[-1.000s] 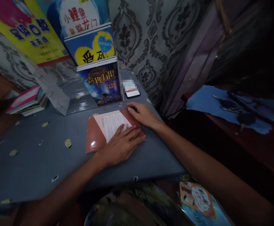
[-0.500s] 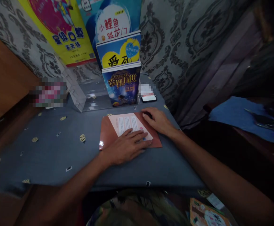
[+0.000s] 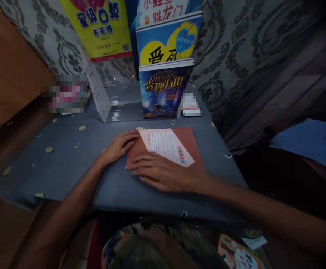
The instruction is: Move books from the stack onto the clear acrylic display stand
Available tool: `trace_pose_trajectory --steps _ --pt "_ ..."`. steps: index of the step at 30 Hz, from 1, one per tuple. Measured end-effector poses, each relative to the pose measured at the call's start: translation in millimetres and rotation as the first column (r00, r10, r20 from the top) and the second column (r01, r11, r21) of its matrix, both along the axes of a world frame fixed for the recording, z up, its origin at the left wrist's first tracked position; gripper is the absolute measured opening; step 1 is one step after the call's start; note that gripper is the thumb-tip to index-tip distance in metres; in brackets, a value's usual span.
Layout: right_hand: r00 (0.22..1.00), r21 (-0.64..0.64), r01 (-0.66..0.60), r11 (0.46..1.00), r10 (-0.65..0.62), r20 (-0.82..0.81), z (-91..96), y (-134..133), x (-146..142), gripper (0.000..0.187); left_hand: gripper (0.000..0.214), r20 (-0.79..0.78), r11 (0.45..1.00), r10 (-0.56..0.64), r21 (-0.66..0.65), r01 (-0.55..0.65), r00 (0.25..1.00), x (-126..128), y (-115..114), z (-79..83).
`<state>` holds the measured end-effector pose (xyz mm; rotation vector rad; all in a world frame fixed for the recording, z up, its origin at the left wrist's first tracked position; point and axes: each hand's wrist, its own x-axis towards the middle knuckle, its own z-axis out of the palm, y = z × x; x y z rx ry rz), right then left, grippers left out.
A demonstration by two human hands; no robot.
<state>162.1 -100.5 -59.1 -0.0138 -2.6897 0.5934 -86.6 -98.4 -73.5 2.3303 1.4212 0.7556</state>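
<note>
A reddish-brown booklet (image 3: 198,149) lies flat on the table, with a slanted pale pink panel of printed text on its face. Its kind, a thin book or a folded sheet, is hard to tell. My left hand (image 3: 119,146) rests at its upper left edge, fingers stretched and slightly bent over the brown border. Across the lower part my right hand (image 3: 165,173) lies flat, its fingers pointing left and covering the bottom edge and some of the print. Neither hand grips anything.
Behind the booklet stands a clear acrylic rack (image 3: 102,101) holding several upright books, a dark blue one (image 3: 163,93) in front. Blurred items (image 3: 191,104) lie right of it and a pink one (image 3: 69,95) at left. An orange book (image 3: 237,254) sits below the table edge.
My left hand has moved from the booklet's middle to its left edge. My right hand has come from the upper right corner to the lower part, lying flat. The view has shifted.
</note>
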Motion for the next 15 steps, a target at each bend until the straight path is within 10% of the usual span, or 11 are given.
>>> trace_pose_trajectory --steps 15 --pt "0.998 -0.091 0.045 0.995 -0.04 0.056 -16.2 36.4 -28.3 0.037 0.039 0.096 0.997 0.03 -0.077 -0.023 0.995 -0.8 -3.6 0.1"
